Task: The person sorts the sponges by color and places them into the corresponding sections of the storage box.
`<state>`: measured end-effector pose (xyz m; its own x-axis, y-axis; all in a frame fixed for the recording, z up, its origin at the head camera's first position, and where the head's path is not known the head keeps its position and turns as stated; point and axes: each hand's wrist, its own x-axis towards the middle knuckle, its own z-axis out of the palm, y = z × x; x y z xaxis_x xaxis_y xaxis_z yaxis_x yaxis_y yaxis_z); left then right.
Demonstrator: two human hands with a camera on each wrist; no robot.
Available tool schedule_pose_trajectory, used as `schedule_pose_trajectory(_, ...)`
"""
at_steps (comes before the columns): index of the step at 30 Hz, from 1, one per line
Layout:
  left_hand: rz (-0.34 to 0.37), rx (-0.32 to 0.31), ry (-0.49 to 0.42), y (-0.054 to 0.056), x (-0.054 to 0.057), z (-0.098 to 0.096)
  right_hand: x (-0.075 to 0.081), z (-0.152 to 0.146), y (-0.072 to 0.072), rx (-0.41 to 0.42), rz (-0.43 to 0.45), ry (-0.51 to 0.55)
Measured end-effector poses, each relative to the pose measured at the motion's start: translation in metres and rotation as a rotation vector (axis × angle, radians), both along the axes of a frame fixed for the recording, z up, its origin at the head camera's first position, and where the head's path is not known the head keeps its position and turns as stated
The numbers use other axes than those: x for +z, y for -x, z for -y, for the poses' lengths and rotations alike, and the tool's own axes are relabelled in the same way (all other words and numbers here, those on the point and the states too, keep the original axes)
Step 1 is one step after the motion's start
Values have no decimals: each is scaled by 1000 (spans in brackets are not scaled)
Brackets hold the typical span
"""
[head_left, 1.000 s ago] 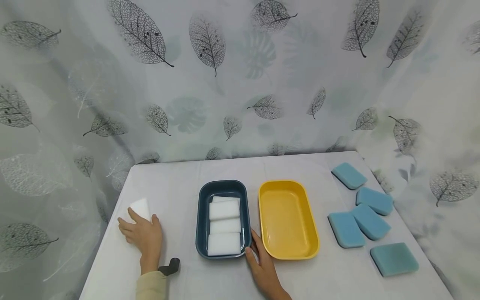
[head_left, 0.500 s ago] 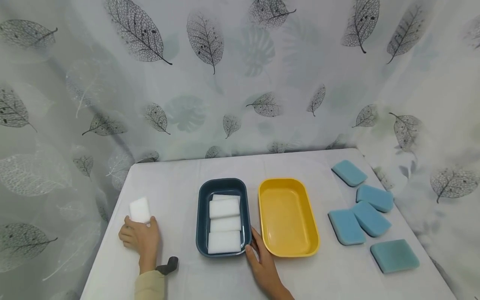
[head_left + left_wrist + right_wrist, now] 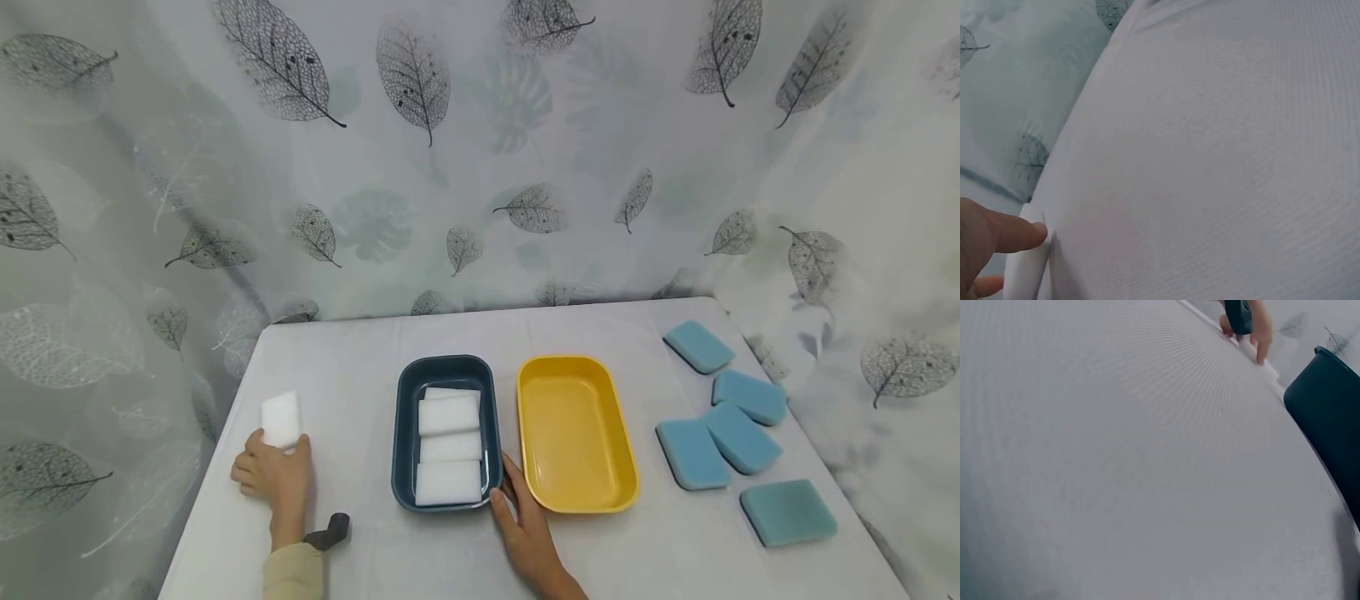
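Observation:
A white melamine sponge point(image 3: 281, 417) lies on the left side of the table. My left hand point(image 3: 272, 477) pinches its near end between thumb and fingers. In the left wrist view a fingertip presses the side of the sponge point(image 3: 1025, 272). Toward the middle, a dark blue tray point(image 3: 403, 498) holds several white sponges point(image 3: 448, 483) in an overlapping row. My right hand point(image 3: 530, 537) rests at this tray's near right corner, thumb and fingers extended along its outside. The right wrist view shows the dark tray point(image 3: 1329, 419) and, farther off, the left hand point(image 3: 1262, 334).
A yellow tray point(image 3: 577, 442) with nothing in it stands right of the dark one. Several blue sponges point(image 3: 693, 454) lie scattered on the table's right side. A leaf-print curtain point(image 3: 480, 167) hangs behind the white-covered table point(image 3: 420, 558). A dark wrist strap point(image 3: 327, 533) sits on the left wrist.
My left hand has drawn back toward the sponge's near end and its spread fingers have closed on it, uncovering more of the sponge. The right hand and both trays keep their places.

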<state>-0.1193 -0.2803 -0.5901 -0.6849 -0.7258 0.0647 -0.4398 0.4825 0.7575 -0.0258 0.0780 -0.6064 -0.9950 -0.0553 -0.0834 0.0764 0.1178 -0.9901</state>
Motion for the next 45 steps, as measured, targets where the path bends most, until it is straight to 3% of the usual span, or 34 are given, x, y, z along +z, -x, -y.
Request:
schedule_pose_trajectory(5,-27,-10,-79,-4,6,7,0,1,0,-5,-19,2)
schedule_pose_trajectory(12,-32,-115,-275,-13,15,17,-3,0,-2,3,-21,4)
schedule_pose_trajectory(17,21,-182,-496,-13,29,20,-3,-1,-1,5,-24,9)
schedule_pose_trajectory(21,85,-240,-590,-14,41,15,-2,-1,-2,13,-19,18)
schedule_pose_trajectory(25,92,-328,-601,-15,53,4,-1,-1,-1,9,-19,13)
schedule_pose_trajectory(32,126,-486,-491,-18,62,-20,0,-1,-1,6,-6,-4)
schedule_pose_trajectory(37,108,-606,-465,-20,63,-37,0,-2,0,4,-11,1)
schedule_pose_trajectory(45,57,-788,-507,-23,57,-56,-1,-1,0,7,2,6)
